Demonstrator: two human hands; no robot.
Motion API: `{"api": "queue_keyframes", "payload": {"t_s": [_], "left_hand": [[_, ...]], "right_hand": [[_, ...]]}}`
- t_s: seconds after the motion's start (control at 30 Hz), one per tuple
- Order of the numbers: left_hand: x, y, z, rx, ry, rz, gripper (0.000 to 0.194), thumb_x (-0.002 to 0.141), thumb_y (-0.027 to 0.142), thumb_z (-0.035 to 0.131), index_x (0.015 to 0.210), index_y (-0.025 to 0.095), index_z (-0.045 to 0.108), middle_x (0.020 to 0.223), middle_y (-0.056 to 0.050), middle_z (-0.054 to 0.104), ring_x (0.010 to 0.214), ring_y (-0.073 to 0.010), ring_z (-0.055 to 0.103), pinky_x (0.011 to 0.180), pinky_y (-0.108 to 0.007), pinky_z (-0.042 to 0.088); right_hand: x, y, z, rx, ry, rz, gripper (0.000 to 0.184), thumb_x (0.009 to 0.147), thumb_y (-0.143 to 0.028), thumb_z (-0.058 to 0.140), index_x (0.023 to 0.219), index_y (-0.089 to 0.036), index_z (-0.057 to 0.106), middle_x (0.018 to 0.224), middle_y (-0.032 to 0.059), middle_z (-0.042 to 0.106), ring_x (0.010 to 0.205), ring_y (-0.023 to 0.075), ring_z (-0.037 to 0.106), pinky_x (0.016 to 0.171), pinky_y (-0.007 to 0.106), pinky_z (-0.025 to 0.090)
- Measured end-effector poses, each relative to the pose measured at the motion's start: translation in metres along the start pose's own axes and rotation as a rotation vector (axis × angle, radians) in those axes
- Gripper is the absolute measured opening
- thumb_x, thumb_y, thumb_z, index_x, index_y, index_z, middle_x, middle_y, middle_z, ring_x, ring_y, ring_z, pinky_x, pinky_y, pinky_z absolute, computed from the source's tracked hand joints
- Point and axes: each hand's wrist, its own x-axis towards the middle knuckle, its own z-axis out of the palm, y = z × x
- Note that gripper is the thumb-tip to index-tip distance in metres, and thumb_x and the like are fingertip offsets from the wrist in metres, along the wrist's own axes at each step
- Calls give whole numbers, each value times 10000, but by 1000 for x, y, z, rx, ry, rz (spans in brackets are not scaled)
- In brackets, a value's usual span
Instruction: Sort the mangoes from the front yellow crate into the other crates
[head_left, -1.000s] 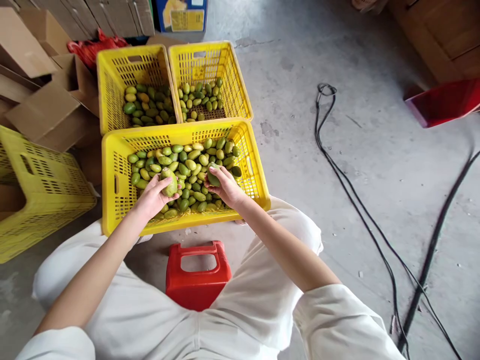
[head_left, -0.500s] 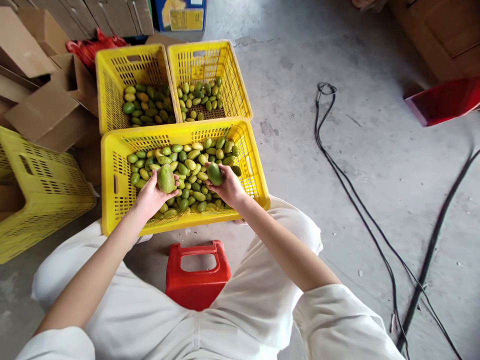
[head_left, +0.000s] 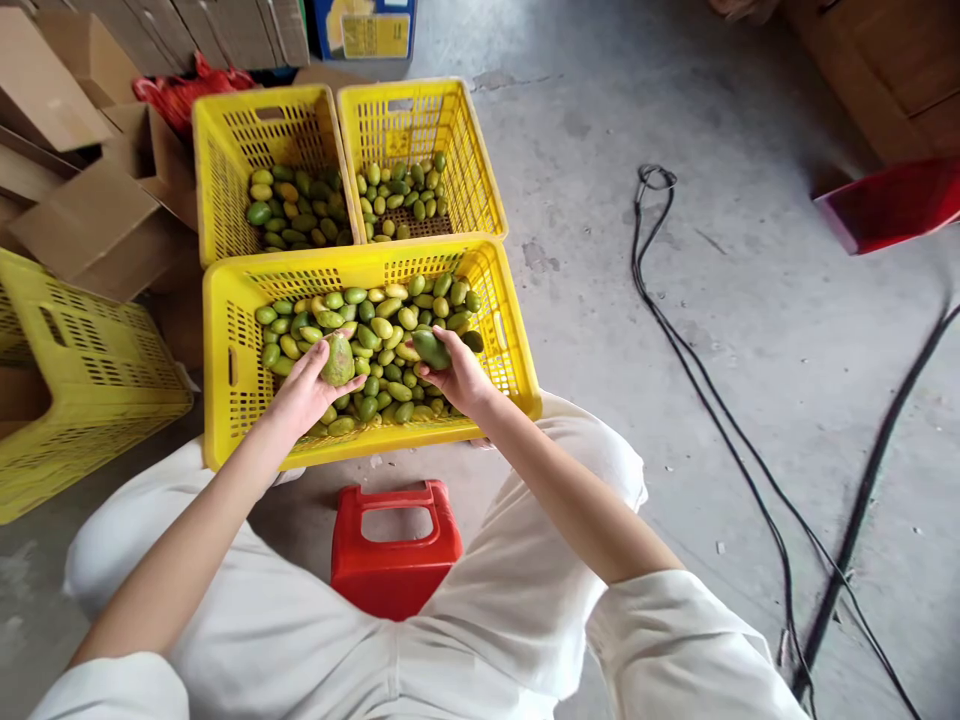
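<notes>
The left hand (head_left: pixel 304 392) is cupped, with its thumb along the side of a mottled green fruit (head_left: pixel 338 360) and its fingers reaching beneath and past it. The right hand (head_left: pixel 463 380) pinches a darker green fruit (head_left: pixel 431 350) between the thumb above and the curled fingers below. Both hands are above the inside of the front crate (head_left: pixel 420 437), whose near rim runs beneath the forearms. A gap separates the two held fruits, over the loose fruits (head_left: pixel 386 330) spread across the front crate's bottom.

The front crate's side walls stand outside both hands. Beyond its far rim, close against it, are the back left crate (head_left: pixel 270 130) and the back right crate (head_left: pixel 397 145), each with smaller fruits inside. To the right of the front crate lies open grey floor (head_left: pixel 570 300), with a black cable (head_left: pixel 701 375) well apart from the rim. To its left is another yellow crate (head_left: pixel 112 385), with cardboard boxes (head_left: pixel 97 220) beyond. On the near side, a red plastic container (head_left: pixel 397 580) with a handle opening sits between the person's legs.

The mottled green fruit lies against the left palm, toward the crate's middle; the darker green fruit lies at the right hand's fingertips, facing the left hand.
</notes>
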Motion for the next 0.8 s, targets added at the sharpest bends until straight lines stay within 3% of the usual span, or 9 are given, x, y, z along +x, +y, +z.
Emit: {"api": "queue_keyframes", "payload": {"t_s": [0.1,0.27,0.37,0.47,0.57,0.7,0.8], "left_hand": [[3,0,1,15,2,-34,640,1032,824,979,1353,277,888,1033,-35,846,948,-205,805,827,-307,728],[4,7,7,-4,52,-135,664,1103,919,820,1089,257,777,876,-32,759,717,-180,738,485,-204,463],[0,11,11,5,35,-134,601,1011,776,1009,1076,248,731,878,-6,740,634,-129,674,444,-174,356],[-6,12,12,45,11,-72,600,806,463,1184,1063,251,685,918,21,763,629,-92,657,495,-161,412],[-7,10,12,64,52,-64,528,804,373,1123,1057,255,675,964,0,808,705,-132,732,558,-192,514],[-2,7,14,3,176,-81,325,1014,488,943,1074,232,752,1030,-44,831,883,-179,804,669,-219,623],[0,7,17,-39,200,-99,329,1146,532,842,1120,205,816,979,-36,791,802,-149,739,625,-202,590]], "right_hand": [[1,0,-1,37,31,3,472,947,-599,1048,991,-287,696,869,-9,742,685,162,638,580,291,623],[-1,2,-3,88,-2,16,398,892,-488,1024,1083,-304,727,997,-9,790,810,183,702,662,291,635],[-3,2,-3,69,-14,19,517,817,-428,1096,1107,-305,687,1043,-8,788,879,198,750,711,297,628],[-5,2,-2,38,-43,-3,634,750,-396,1180,1088,-305,651,1016,-18,777,873,189,748,732,295,617],[-6,1,1,-10,-106,12,627,815,-580,1179,1011,-300,653,922,3,774,802,195,707,658,297,578],[-6,-1,1,-20,-147,36,666,938,-867,1016,957,-283,697,866,55,793,716,191,641,539,279,488],[-4,-2,-1,15,-111,8,730,955,-962,946,957,-285,674,864,54,784,641,158,549,474,269,407]]}}
